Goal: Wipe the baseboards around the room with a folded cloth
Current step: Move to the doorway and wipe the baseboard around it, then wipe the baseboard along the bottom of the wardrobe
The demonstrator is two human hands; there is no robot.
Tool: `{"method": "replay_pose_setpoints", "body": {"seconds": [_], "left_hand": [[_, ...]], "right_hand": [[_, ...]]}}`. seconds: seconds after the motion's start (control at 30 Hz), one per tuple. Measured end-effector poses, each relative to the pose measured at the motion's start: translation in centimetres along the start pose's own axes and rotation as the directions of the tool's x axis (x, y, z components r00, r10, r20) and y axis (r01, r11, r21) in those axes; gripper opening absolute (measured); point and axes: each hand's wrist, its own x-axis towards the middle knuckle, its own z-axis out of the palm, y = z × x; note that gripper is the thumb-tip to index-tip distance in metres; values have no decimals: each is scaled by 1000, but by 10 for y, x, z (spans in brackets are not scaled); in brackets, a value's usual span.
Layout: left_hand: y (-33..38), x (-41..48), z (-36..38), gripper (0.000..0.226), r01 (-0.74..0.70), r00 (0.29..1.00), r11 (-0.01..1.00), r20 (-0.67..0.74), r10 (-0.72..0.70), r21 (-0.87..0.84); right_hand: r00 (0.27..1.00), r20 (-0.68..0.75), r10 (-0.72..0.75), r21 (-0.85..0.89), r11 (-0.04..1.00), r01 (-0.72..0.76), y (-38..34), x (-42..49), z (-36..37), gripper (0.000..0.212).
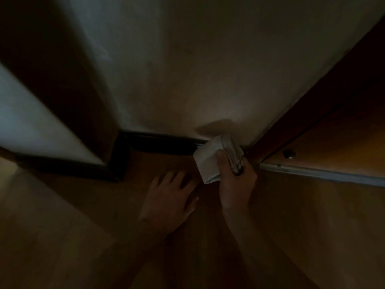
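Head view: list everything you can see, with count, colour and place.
folded cloth: one, white, against the baseboard's right end
baseboard: one run, dark, along the wall's foot
wall: one, off-white, centre
wooden door: one, orange-brown, right
strip: one, pale, along the door's foot
floor: brown wood, below
left hand: one, flat on the floor, fingers spread
right hand: one, gripping the cloth

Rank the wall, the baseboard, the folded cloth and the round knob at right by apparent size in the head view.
1. wall, filling most of the view.
2. baseboard, a long dark strip.
3. folded cloth, partly hidden by the right hand.
4. round knob, clearly smallest.
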Motion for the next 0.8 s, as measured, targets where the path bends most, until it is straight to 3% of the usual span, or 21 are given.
{"method": "replay_pose_setpoints", "body": {"seconds": [0.17,0.27,0.33,0.4,0.5,0.57,0.6,0.67,0.8], "left_hand": [[9,49,-41,47,-246,967,969,-78,244,-18],[29,76,-81,59,-411,910,912,-55,411,9],[50,94,-114,54,-498,866,866,-34,500,56],[77,110,-146,46,-615,782,781,-46,622,114],[122,146,-194,42,-776,580,595,-135,803,209],[151,173,-232,46,-815,475,501,-161,865,290],[164,186,-251,50,-810,456,481,-154,876,336],[184,204,-286,55,-764,482,488,-129,867,422],[203,222,-323,67,-679,570,482,-16,822,554]], "right_hand": [[993,-116,-28,106,994,40,-49,0,-18,21],[990,-109,-87,-58,995,81,-90,1,-61,31],[983,-128,-134,-115,986,119,-120,1,-90,37],[968,-187,-169,-79,984,157,-154,0,-114,28],[932,-297,-207,-96,978,186,-210,0,-146,28],[913,-373,-165,-85,986,144,-244,3,-170,26],[902,-413,-123,-46,992,114,-261,3,-181,27],[898,-432,-88,-17,996,89,-294,-1,-202,31],[917,-370,-147,-285,958,38,-349,-13,-246,22]]}}
